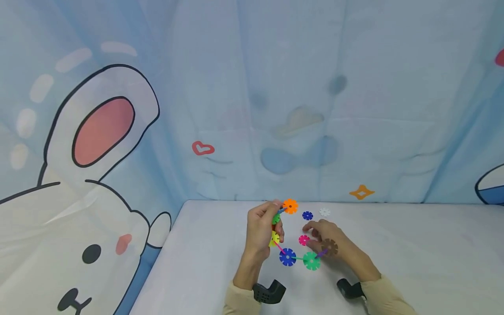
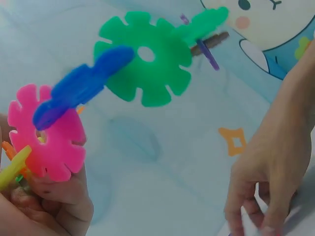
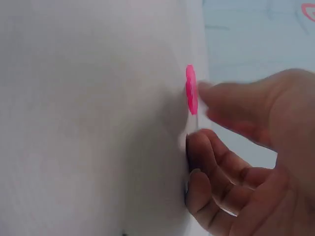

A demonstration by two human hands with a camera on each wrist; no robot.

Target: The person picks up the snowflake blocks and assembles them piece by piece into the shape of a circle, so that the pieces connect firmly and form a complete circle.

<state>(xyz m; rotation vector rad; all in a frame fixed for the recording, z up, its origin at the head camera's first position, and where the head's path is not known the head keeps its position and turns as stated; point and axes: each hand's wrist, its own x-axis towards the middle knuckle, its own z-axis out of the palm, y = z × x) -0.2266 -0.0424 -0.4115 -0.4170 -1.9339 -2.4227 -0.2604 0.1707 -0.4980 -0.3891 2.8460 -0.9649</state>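
Observation:
My left hand (image 1: pixel 260 227) holds a chain of notched plastic discs, slotted edge to edge, at its upper part. An orange disc (image 1: pixel 290 206) tops the chain. From the grip it hangs through a yellow disc (image 1: pixel 274 238), a pink disc (image 2: pixel 51 140), a blue disc (image 1: pixel 288 257) and a green disc (image 1: pixel 312 261), ending in purple and a brown disc (image 1: pixel 329 247). That brown end overlaps my right hand (image 1: pixel 328 229) in the head view. Down at the table, the right thumb is right at a loose pink disc (image 3: pixel 191 90), the other fingers bent and spread apart from it.
Beyond my right hand a loose dark blue disc (image 1: pixel 307 215) and a white disc (image 1: pixel 324 212) lie on the white table (image 1: pixel 433 253). A light blue printed curtain (image 1: pixel 236 109) hangs along the table's back edge. Black wrist cameras (image 1: pixel 269 292) sit on both wrists.

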